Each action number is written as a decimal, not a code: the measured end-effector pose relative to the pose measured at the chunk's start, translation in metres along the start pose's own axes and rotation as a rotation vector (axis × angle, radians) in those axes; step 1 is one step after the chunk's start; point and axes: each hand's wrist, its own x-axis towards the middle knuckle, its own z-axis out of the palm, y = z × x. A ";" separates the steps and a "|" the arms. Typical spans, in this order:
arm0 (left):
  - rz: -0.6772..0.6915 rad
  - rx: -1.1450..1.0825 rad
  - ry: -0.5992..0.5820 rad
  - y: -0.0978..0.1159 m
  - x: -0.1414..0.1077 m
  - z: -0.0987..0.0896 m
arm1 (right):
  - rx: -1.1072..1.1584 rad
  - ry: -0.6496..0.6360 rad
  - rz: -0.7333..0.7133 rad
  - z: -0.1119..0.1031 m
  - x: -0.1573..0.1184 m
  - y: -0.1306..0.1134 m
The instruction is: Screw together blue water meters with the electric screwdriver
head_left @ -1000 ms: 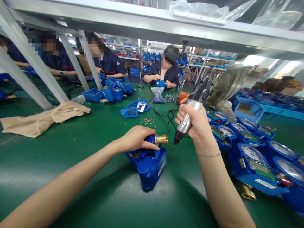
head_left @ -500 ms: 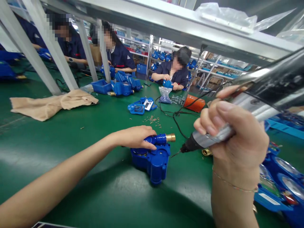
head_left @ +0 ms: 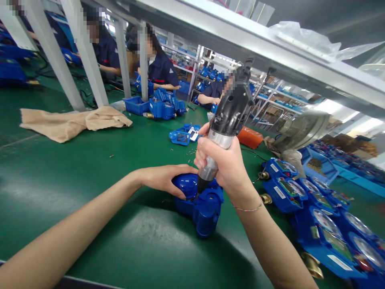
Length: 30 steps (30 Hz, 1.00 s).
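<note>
A blue meter housing [head_left: 207,212] rests on the green table in front of me. My left hand [head_left: 165,180] is wrapped round the rounded blue part at its upper left, thumb on the near side. Gripped in my right hand [head_left: 221,158] is an electric screwdriver [head_left: 230,110], black above and silver below, tilted with its black nose down at the housing, between the rounded part and the lower block. The nose hides the exact spot where the bit meets the housing. Small screws [head_left: 191,153] lie just behind my hands.
Several blue meters [head_left: 326,237] with dials stand at the right, near a blue bin [head_left: 320,166] and an orange box [head_left: 250,137]. A beige cloth [head_left: 75,123] lies at the left. Metal posts and a shelf beam [head_left: 240,38] cross above. Co-workers sit across the table.
My right hand has brought the screwdriver left and down, more upright, onto the housing. My left hand is still on the housing. The view has shifted, showing more meters at the right.
</note>
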 end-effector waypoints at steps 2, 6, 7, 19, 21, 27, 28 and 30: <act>0.014 -0.013 0.027 -0.003 -0.001 0.003 | -0.031 -0.025 0.036 0.006 0.000 0.002; 0.010 -0.090 0.075 -0.009 -0.001 0.009 | -0.135 -0.094 0.149 0.016 -0.004 0.014; 0.006 -0.105 0.083 -0.010 -0.001 0.010 | -0.155 -0.099 0.173 0.016 -0.006 0.018; 0.067 -0.151 0.160 -0.006 -0.001 0.010 | -0.064 -0.014 0.211 0.005 -0.016 0.041; 0.054 -0.189 0.167 -0.007 -0.001 0.011 | -0.085 -0.045 0.232 0.007 -0.014 0.042; 0.018 -0.212 0.181 -0.009 0.000 0.012 | -0.108 -0.105 0.245 0.009 -0.014 0.041; 0.018 -0.214 0.178 -0.009 0.000 0.012 | -0.094 -0.114 0.246 0.009 -0.014 0.040; 0.014 -0.225 0.167 -0.009 -0.001 0.012 | -0.077 -0.129 0.251 0.010 -0.014 0.039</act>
